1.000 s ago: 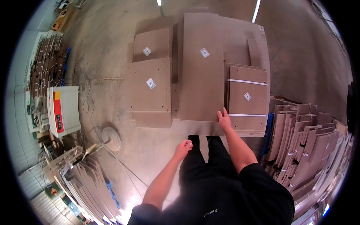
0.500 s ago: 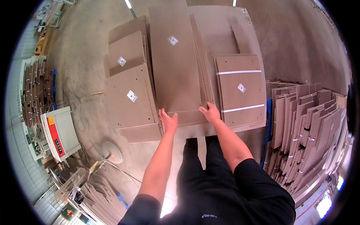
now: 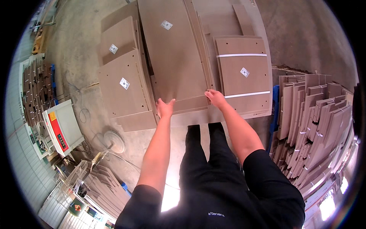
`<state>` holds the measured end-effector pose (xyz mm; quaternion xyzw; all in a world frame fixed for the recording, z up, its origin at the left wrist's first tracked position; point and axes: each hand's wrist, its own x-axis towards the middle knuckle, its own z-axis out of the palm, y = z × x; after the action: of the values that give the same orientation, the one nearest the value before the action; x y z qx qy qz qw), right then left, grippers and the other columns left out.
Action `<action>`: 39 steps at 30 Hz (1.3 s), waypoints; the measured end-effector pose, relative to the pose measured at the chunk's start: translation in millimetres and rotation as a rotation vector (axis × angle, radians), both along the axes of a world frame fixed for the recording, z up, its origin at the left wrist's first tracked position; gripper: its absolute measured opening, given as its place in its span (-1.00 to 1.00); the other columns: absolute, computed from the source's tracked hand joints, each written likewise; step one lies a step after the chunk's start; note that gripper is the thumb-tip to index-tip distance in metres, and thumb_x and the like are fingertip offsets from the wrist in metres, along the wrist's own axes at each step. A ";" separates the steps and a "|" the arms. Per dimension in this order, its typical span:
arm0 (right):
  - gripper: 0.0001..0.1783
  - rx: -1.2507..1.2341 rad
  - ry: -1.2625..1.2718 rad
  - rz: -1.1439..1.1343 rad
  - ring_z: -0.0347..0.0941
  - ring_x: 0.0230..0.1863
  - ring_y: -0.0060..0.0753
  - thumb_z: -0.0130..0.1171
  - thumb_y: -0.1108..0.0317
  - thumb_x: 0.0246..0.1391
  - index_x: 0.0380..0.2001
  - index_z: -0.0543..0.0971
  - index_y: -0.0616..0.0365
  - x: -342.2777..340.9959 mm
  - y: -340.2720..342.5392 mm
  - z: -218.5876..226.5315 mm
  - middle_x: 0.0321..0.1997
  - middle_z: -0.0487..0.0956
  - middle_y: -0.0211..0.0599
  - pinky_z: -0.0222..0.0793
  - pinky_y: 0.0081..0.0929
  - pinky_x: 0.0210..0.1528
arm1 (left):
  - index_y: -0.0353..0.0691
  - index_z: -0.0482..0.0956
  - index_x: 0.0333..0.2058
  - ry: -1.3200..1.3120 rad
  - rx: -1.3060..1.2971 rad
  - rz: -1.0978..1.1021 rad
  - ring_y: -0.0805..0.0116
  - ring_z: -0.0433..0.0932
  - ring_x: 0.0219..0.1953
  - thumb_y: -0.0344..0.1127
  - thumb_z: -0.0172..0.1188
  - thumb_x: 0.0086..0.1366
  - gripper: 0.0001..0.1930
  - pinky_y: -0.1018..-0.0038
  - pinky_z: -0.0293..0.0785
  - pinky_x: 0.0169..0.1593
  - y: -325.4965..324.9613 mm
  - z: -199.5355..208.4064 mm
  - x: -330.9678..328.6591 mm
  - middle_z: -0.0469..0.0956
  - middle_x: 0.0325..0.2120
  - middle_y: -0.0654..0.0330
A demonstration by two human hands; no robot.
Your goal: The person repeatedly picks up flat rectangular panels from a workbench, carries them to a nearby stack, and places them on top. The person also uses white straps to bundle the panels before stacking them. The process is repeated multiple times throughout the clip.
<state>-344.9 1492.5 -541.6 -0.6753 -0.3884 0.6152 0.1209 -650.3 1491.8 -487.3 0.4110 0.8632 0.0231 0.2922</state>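
Observation:
A long brown flat panel [image 3: 171,57] with a white label lies on top of the middle pile, pointing away from me. At its near left corner my left hand [image 3: 165,108] rests against the edge, thumb and fingers apart. My right hand [image 3: 216,99] has its fingers and thumb closed on the panel's near right corner. Below the panel's near edge, another brown panel [image 3: 190,104] sticks out towards me. Left of the pile lies a shorter labelled panel [image 3: 122,89] with small holes. On the right sits a panel stack [image 3: 244,76] bound with two white straps.
Behind the strapped stack, a narrow strip [image 3: 243,21] lies on a large base sheet [image 3: 213,15]. Upright panels [image 3: 305,114] crowd the right side. To the left are a white machine with a red panel [image 3: 63,128], a round floor base [image 3: 114,142] and cables.
My right hand's fingers, spread before, have closed on the near right corner. The piles sit higher in the picture as my view shifts. The left hand stays by the near left corner.

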 end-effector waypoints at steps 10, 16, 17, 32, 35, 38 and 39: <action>-0.48 -0.070 0.291 -0.207 0.54 -0.29 -0.47 0.15 0.03 0.31 0.13 0.57 0.23 42.7 -53.8 -14.9 -0.25 0.65 -0.32 0.53 -0.39 -0.18 | -0.43 0.53 -0.07 -0.195 -0.060 -0.037 -0.09 0.59 0.00 0.05 0.57 -0.04 -0.27 0.13 0.52 0.06 -53.9 -4.6 19.4 0.61 -0.08 -0.15; -0.52 -0.340 0.411 -0.067 0.56 -0.01 -0.40 0.16 0.07 0.36 0.17 0.51 0.17 88.4 -140.0 -4.7 0.00 0.62 -0.29 0.54 -0.34 0.05 | -0.51 0.49 0.03 -0.395 -0.151 0.189 -0.02 0.55 0.11 0.15 0.33 0.28 -0.29 0.20 0.44 0.17 -159.5 -11.4 35.6 0.58 0.02 -0.18; -0.46 -0.384 0.398 0.017 0.56 0.01 -0.37 0.21 -0.01 0.31 0.18 0.51 0.14 94.2 -152.8 -7.2 0.02 0.62 -0.29 0.52 -0.35 0.02 | -0.51 0.46 0.07 -0.464 -0.140 0.256 -0.02 0.51 0.16 0.19 0.24 0.33 -0.26 0.21 0.40 0.21 -170.2 -11.8 37.4 0.54 0.08 -0.19; -0.10 -0.064 0.059 -0.250 0.60 0.03 -0.13 0.14 -0.42 0.13 -0.03 0.64 0.36 10.2 -175.9 142.3 -0.04 0.68 0.05 0.44 -0.23 0.07 | -0.44 0.41 0.17 -1.039 0.024 0.302 0.23 0.50 0.10 0.12 0.10 0.48 -0.35 0.35 0.40 0.20 -224.8 77.0 1.6 0.56 0.05 0.02; -0.18 -0.059 0.021 -0.241 0.60 0.00 -0.17 0.16 -0.32 0.17 -0.02 0.63 0.38 2.1 -197.6 208.0 -0.06 0.68 -0.01 0.45 -0.24 0.06 | -0.42 0.38 0.20 -1.211 -0.116 0.373 0.22 0.50 0.13 0.02 0.17 0.46 -0.39 0.32 0.43 0.20 -245.7 113.0 -22.7 0.54 0.08 0.02; -0.25 -0.041 0.045 -0.328 0.59 -0.01 -0.20 0.19 -0.23 0.19 0.01 0.60 0.37 -9.9 -244.8 245.3 -0.06 0.68 -0.05 0.45 -0.25 0.07 | -0.40 0.36 0.23 -1.296 -0.318 0.302 0.21 0.51 0.15 -0.07 0.21 0.44 -0.42 0.26 0.45 0.21 -261.6 169.9 -43.8 0.52 0.12 0.03; -0.26 -0.043 0.075 -0.350 0.59 -0.01 -0.20 0.21 -0.20 0.19 0.03 0.58 0.37 -14.2 -262.3 260.5 -0.05 0.68 -0.06 0.45 -0.25 0.07 | -0.38 0.35 0.24 -1.308 -0.397 0.257 0.21 0.51 0.16 -0.10 0.21 0.44 -0.43 0.23 0.46 0.22 -268.3 182.8 -54.5 0.51 0.14 0.03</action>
<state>-359.1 1230.3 -281.1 -0.7116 -0.2470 0.6176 0.2261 -704.8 1223.5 -304.5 0.1461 0.5397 0.1421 0.8168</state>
